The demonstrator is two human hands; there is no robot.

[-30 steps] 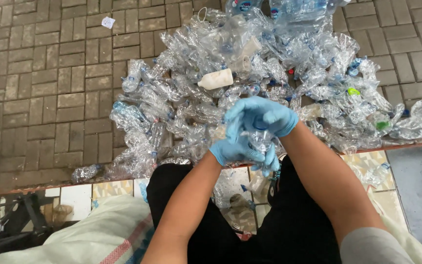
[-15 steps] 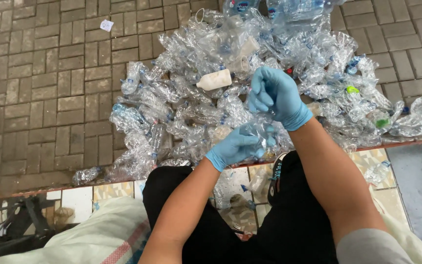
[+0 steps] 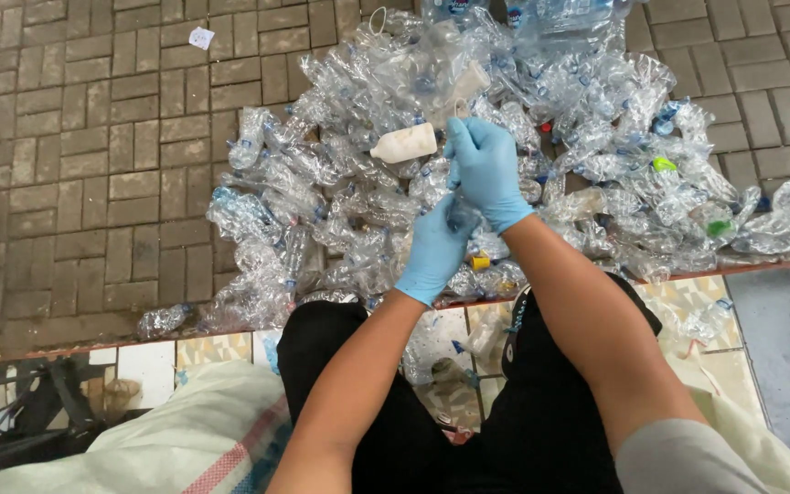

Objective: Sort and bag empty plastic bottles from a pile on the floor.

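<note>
— What is held, and how?
— A gloved left hand (image 3: 434, 256) wraps shut around a clear crushed bottle (image 3: 461, 216) from below, steadying it; the right hand (image 3: 485, 169) pinches closed at its top, just above.
— And beyond?
— A heap of clear bottles (image 3: 340, 183) on the paving.
</note>
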